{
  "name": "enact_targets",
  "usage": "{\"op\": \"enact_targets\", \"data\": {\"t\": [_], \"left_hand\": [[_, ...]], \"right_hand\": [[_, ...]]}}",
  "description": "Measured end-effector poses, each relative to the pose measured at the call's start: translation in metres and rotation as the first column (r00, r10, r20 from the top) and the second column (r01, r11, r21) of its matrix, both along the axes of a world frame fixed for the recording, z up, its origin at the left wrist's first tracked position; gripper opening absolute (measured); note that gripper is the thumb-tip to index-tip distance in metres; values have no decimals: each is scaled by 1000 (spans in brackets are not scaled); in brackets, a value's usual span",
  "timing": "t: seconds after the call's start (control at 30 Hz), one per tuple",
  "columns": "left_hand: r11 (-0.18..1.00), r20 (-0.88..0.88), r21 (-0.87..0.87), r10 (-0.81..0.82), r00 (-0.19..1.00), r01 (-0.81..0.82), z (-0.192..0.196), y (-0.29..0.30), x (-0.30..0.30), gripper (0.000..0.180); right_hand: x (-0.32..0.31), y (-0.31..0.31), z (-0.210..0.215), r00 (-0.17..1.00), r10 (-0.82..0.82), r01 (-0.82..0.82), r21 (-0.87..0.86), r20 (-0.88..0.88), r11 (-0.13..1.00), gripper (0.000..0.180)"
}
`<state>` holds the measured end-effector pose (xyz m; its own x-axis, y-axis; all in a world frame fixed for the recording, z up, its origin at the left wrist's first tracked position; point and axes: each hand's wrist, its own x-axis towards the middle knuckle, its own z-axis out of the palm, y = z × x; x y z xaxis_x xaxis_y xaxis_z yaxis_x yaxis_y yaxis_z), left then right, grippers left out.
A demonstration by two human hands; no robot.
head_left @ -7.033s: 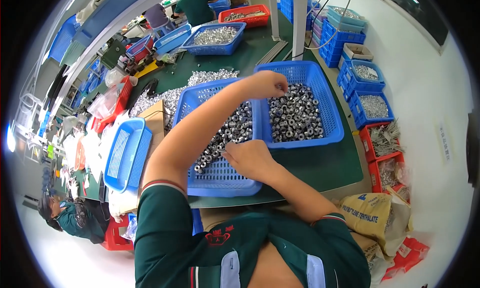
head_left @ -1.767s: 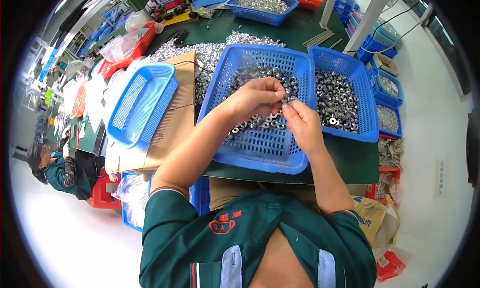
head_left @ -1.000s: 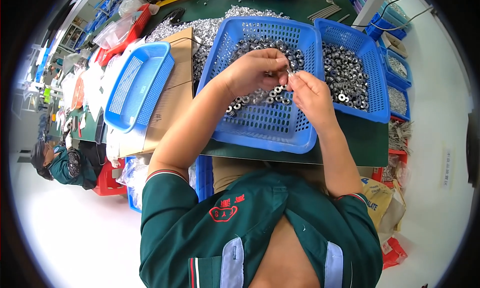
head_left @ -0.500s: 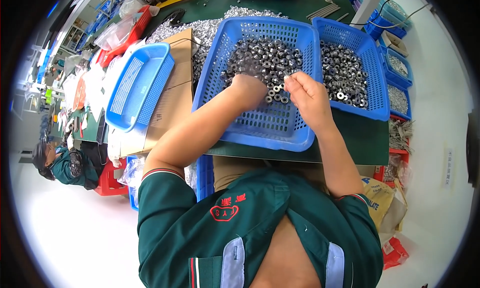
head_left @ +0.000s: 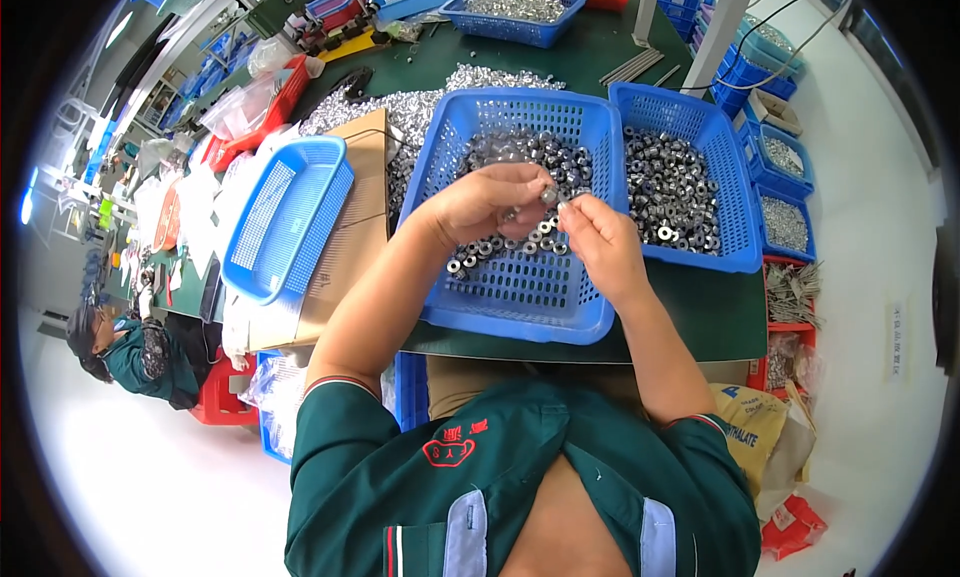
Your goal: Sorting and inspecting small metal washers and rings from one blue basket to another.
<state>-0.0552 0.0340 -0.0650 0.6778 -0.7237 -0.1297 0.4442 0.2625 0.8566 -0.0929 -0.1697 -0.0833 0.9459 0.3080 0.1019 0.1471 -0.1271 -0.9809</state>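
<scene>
At the far left an empty blue tray (head_left: 285, 217) rests tilted on a cardboard box (head_left: 350, 247). Next, the left hand (head_left: 490, 202) hovers over the blue basket (head_left: 500, 307) on the green table (head_left: 700, 317), fingers pinched together on a small silvery ring-shaped metal part (head_left: 548, 194). More such shiny, short cylindrical parts (head_left: 510, 242) lie heaped in the basket just beneath both hands. The right hand (head_left: 598, 242) meets the left, fingertips closed on what seems another small part, too tiny to tell. Further right, a second blue basket (head_left: 735, 227) holds similar parts.
</scene>
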Motion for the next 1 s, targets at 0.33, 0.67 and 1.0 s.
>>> {"op": "enact_targets", "data": {"t": [0.33,0.67,1.0], "left_hand": [[993,-59,2,122,991,-122,8,-12,-7,18],[994,-177,-59,78,981,-89,-6,-6,-2,17],[990,-70,-138,0,998,-10,0,-5,1,19]], "right_hand": [[0,0,3,997,-2,6,-58,71,998,26],[-9,11,5,765,-63,353,-336,640,873,21],[-2,3,13,939,172,-80,296,-297,952,27]]}}
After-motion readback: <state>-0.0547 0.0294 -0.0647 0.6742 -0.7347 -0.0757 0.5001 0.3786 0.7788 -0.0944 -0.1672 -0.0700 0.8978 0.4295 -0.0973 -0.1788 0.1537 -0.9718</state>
